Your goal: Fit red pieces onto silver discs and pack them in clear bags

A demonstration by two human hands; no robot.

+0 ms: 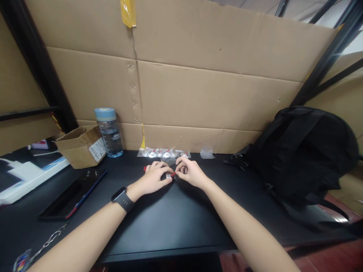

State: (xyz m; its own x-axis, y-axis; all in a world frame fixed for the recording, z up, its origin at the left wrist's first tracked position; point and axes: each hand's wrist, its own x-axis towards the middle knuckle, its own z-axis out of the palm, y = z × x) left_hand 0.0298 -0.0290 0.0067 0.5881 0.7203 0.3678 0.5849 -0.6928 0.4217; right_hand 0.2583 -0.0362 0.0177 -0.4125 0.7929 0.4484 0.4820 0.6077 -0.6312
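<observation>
In the middle of the black table (170,230), my left hand (154,176) is closed, thumb and forefinger around a small silvery object (169,175). A small red piece (173,174) sticks out at its right side. My right hand (191,173) meets the left there, thumb and forefinger pinched at the red piece's end. What exactly these small parts are is too tiny to tell. Another bit of red (145,169) peeks out beyond the left fingers. Just behind both hands lies a row of clear plastic packets (166,153) with round silvery and red contents.
A crumpled clear bag (207,152) lies by the cardboard wall (181,94). On the left are a water bottle (110,136), a cardboard box (78,151), a phone (73,192) and a power strip (48,172). A black backpack (303,151) fills the right side.
</observation>
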